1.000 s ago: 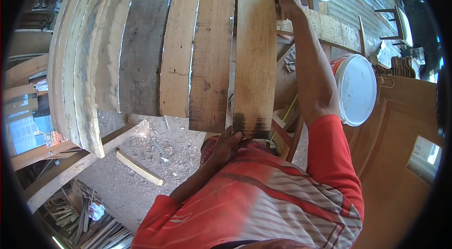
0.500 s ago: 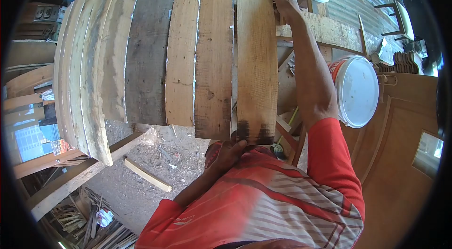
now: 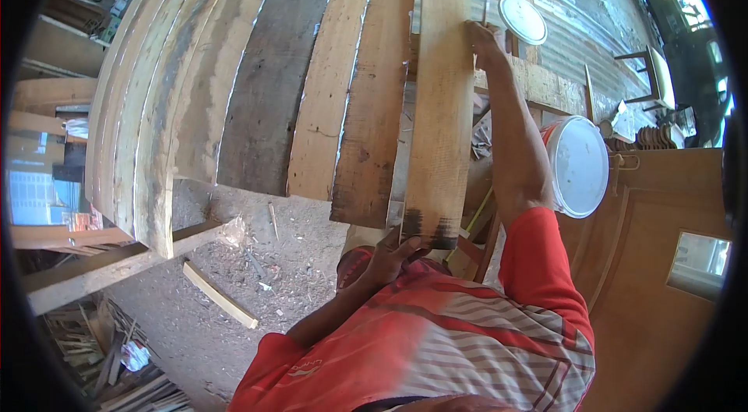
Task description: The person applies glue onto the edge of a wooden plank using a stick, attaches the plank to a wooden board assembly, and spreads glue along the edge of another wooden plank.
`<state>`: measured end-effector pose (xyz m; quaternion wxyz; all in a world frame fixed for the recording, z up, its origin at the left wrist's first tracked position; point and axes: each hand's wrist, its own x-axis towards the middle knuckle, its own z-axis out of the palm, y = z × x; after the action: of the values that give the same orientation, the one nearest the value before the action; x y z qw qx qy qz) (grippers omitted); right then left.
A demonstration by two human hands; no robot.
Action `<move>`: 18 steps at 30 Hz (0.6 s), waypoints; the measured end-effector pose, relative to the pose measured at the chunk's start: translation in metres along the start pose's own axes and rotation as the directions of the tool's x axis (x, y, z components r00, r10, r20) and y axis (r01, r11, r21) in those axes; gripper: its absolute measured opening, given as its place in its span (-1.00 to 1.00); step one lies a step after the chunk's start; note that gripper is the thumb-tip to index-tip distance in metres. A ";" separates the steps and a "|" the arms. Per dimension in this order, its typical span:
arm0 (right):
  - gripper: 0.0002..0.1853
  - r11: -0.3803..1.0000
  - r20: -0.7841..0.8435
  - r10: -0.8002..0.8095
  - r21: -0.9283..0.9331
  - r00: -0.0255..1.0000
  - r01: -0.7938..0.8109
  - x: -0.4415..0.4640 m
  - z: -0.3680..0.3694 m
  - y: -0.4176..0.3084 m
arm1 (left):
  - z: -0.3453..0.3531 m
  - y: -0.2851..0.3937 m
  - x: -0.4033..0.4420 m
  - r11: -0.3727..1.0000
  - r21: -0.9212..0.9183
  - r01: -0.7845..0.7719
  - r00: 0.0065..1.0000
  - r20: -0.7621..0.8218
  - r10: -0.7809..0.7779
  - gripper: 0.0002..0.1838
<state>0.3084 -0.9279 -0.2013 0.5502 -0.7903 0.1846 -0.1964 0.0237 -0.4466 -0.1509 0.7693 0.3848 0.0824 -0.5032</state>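
Note:
A loose wooden plank (image 3: 440,108) with a black-stained near end lies lengthwise in front of me. My left hand (image 3: 386,259) is closed on its near end, thumb at the edge and the other fingers partly hidden. Farther up, my right hand (image 3: 488,44) grips the plank's right edge, its fingers partly out of sight. A gap separates this plank from the neighbouring brown board (image 3: 372,116). Left of that, several boards lie side by side with whitish glue-like lines in the seams, among them a dark grey board (image 3: 276,84).
A white round lid (image 3: 523,20) lies beyond my right hand. The white-topped bucket (image 3: 580,166) stands beside my right forearm. At right are a wooden door panel (image 3: 639,217) and a chair (image 3: 658,81). A wooden beam (image 3: 117,272) and an offcut (image 3: 220,295) are lower left.
The loose plank has shifted away from the brown board, and the gap between them is wider. Both hands stay on the plank. My view has turned a little.

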 end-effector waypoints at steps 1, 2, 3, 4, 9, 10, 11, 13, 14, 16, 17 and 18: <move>-0.68 0.997 0.016 0.060 0.042 0.998 -0.061 -0.007 -0.003 -0.025 | 0.002 0.000 -0.003 1.000 -0.004 -0.004 1.000 0.010 0.004 -0.49; -0.66 0.989 0.031 0.120 0.083 0.992 -0.122 -0.014 -0.005 -0.051 | 0.004 0.000 -0.007 1.000 -0.009 -0.007 1.000 0.021 0.007 -0.48; -0.67 0.988 -0.007 0.100 0.121 0.995 -0.098 -0.019 -0.009 -0.064 | 0.008 0.001 -0.011 0.999 0.032 -0.022 0.999 0.030 0.021 -0.47; -0.69 0.985 -0.046 0.095 0.151 0.994 -0.087 -0.031 -0.016 -0.095 | 0.012 0.001 -0.017 0.997 0.073 -0.037 0.999 0.042 0.034 -0.45; -0.67 0.974 -0.190 0.096 0.219 0.977 -0.053 -0.070 -0.051 -0.230 | 0.024 -0.006 -0.046 0.900 0.389 -0.195 0.980 0.113 0.164 -0.41; -0.66 0.972 -0.241 0.065 0.234 0.968 -0.007 -0.089 -0.052 -0.266 | 0.028 -0.003 -0.056 0.844 0.485 -0.228 0.974 0.130 0.188 -0.41; -0.58 0.971 -0.205 -0.029 0.227 0.978 0.076 -0.109 -0.059 -0.299 | 0.032 0.001 -0.067 0.779 0.575 -0.252 0.968 0.141 0.208 -0.40; -0.68 0.903 -0.159 -0.077 0.408 0.984 0.137 -0.142 -0.060 -0.353 | 0.035 0.015 -0.086 0.658 0.680 -0.324 0.944 0.277 0.179 -0.33; -0.69 0.878 -0.103 -0.089 0.461 0.991 0.127 -0.152 -0.066 -0.369 | 0.038 0.028 -0.096 0.585 0.728 -0.357 0.929 0.342 0.141 -0.29; -0.70 0.859 -0.027 -0.297 0.428 0.955 0.279 -0.190 -0.067 -0.423 | 0.073 0.065 -0.124 0.264 0.847 -0.461 0.842 0.323 0.433 -0.24; -0.70 0.840 0.008 -0.398 0.405 0.917 0.361 -0.211 -0.064 -0.447 | 0.078 0.088 -0.131 0.145 0.829 -0.540 0.743 0.389 0.544 -0.18; -0.67 0.829 0.037 -0.433 0.410 0.901 0.381 -0.232 -0.062 -0.466 | 0.084 0.111 -0.135 0.015 0.796 -0.606 0.619 0.459 0.636 -0.13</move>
<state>0.1135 -0.7071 0.2321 0.6533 -0.6958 -0.0670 -0.2908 0.0299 -0.3851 0.0332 0.5547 0.7401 -0.3750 -0.0630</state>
